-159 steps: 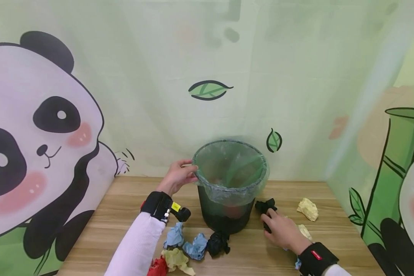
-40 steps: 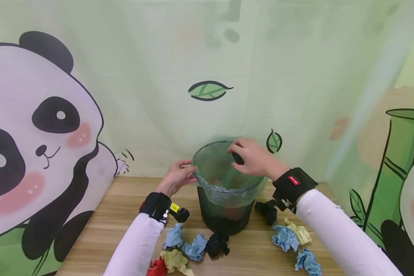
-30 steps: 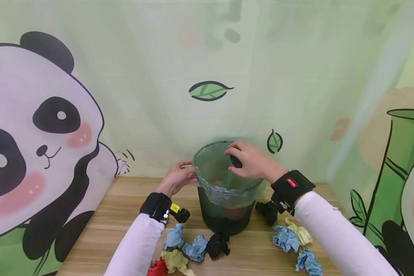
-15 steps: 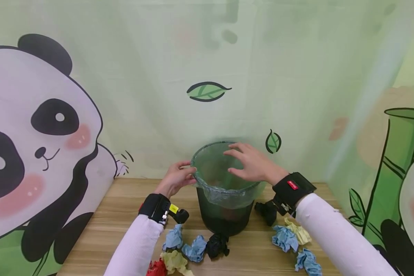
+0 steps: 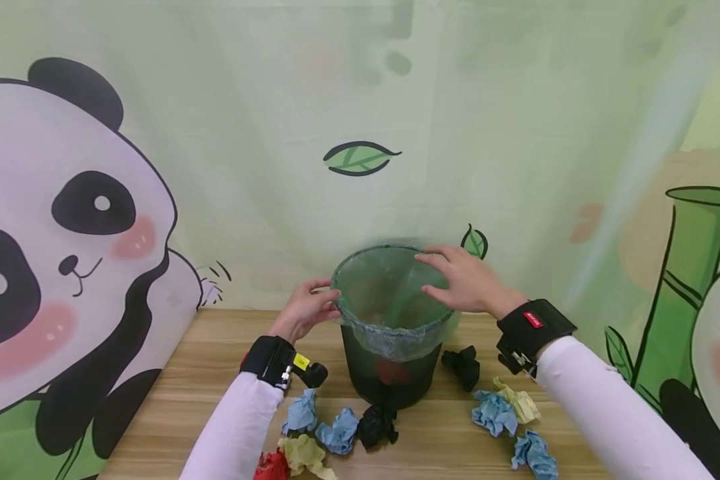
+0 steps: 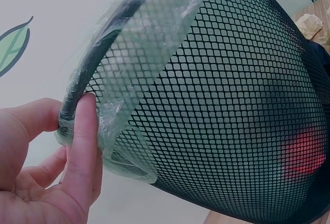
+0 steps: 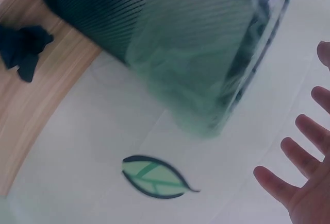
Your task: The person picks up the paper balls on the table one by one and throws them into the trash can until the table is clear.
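A black mesh wastebasket [image 5: 390,380], lined with a thin green plastic bag [image 5: 405,343] folded over its rim, stands upright on the wooden table. My left hand [image 5: 308,310] pinches the rim at its left side; the left wrist view shows thumb and fingers [image 6: 85,147] around the bag-covered edge. Over the right part of the opening is my right hand [image 5: 465,280], holding nothing, its fingers spread apart in the right wrist view [image 7: 309,157]. Through the mesh a red crumpled paper ball [image 6: 305,152] shows low inside the basket.
Right of the basket lie a black paper ball [image 5: 463,368], blue ones [image 5: 495,412] and a yellow one [image 5: 521,403]. In front are blue [image 5: 339,431], black [image 5: 378,425], yellow [image 5: 305,455] and red [image 5: 273,465] balls. A printed cloth backdrop [image 5: 264,167] rises behind.
My right hand picked up crumpled paper right of the basket, brought a dark ball over the opening and let it go, then drew back slightly right. My left hand stayed on the rim.
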{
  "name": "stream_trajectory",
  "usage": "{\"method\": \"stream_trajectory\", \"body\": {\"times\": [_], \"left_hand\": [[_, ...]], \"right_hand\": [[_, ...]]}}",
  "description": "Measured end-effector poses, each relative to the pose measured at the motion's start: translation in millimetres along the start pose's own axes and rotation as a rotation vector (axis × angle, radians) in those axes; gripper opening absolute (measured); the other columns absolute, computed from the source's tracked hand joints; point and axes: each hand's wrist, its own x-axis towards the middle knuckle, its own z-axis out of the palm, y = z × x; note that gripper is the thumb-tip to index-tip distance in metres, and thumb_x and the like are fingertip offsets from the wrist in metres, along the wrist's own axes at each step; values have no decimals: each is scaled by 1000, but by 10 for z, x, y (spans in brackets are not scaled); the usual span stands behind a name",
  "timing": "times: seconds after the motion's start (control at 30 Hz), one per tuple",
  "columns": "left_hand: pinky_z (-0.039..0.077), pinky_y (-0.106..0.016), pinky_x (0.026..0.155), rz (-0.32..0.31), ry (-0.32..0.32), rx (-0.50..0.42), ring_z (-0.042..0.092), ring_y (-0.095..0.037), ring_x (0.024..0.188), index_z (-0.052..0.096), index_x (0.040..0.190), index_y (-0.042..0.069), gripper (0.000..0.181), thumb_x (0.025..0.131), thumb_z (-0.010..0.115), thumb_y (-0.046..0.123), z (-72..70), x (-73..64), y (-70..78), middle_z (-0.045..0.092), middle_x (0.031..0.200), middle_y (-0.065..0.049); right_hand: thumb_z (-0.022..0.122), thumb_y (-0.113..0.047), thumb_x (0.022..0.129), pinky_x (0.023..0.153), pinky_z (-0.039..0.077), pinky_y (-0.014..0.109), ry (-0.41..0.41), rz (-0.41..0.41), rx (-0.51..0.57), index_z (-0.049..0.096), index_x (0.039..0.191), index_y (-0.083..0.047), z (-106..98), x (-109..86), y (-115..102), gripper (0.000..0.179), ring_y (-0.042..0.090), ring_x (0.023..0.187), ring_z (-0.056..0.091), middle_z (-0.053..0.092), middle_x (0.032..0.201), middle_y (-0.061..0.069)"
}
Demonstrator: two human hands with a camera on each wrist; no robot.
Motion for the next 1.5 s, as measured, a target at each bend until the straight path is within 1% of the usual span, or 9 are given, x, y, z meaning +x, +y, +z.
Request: {"method": "stream_trajectory", "body": {"times": [0.23,0.43,0.6,0.77,0.9,1.03,1.17,1.37,1.5], "left_hand": [[51,-28,69,-1,6,-6,58,-16,70,40,121,7,42,83,57,11,13,3,0,50,97,-13],[51,-29,70,2,1,-10,59,-17,72,41,121,8,42,83,57,12,4,4,0,51,97,-14],[51,-28,68,1,6,-20,59,-16,69,40,122,7,43,83,57,11,5,10,-10,51,97,-14],[51,-28,68,-2,2,-23,58,-16,69,40,123,7,44,83,56,11,13,6,-13,51,95,-13],[51,-28,68,-4,2,-23,58,-16,69,40,122,7,44,82,57,11,15,0,-10,51,95,-13],[51,-28,68,0,-1,-27,58,-16,70,39,123,7,44,83,57,10,13,3,-3,51,97,-14],[51,-28,68,-5,-4,-35,59,-16,70,40,122,7,44,82,57,11,13,5,1,51,98,-14],[51,-28,68,-1,-3,-16,57,-16,67,40,121,8,42,83,57,11,11,-1,-4,51,94,-12],[51,-29,68,5,-5,-16,57,-16,66,41,121,8,42,82,57,12,6,-3,-6,52,93,-12]], "right_hand": [[57,-34,82,92,34,49,7,35,-10,42,128,-11,-38,-188,199,53,35,114,38,41,126,18],[56,-31,82,89,36,49,25,78,-22,43,126,-7,-32,-333,371,51,36,109,41,44,119,19],[56,-31,82,85,39,47,26,101,-43,45,124,-7,6,-458,442,50,34,104,44,47,115,18],[58,-32,81,76,42,44,44,115,-84,48,122,-8,91,-599,475,49,31,95,49,50,109,15],[58,-32,80,77,43,44,43,115,-93,48,122,-8,182,-702,506,49,30,94,50,52,108,14],[58,-32,80,77,43,44,36,127,-79,49,121,-8,300,-807,538,48,30,95,50,52,108,14],[60,-32,79,75,44,43,36,144,-67,50,120,-9,439,-926,547,49,29,92,51,53,107,13],[61,-34,78,72,46,44,6,183,-70,52,118,-11,621,-1099,525,47,29,92,52,53,105,11],[62,-34,77,70,46,43,8,194,-65,53,117,-11,703,-1213,527,47,28,91,53,54,104,11]]}}
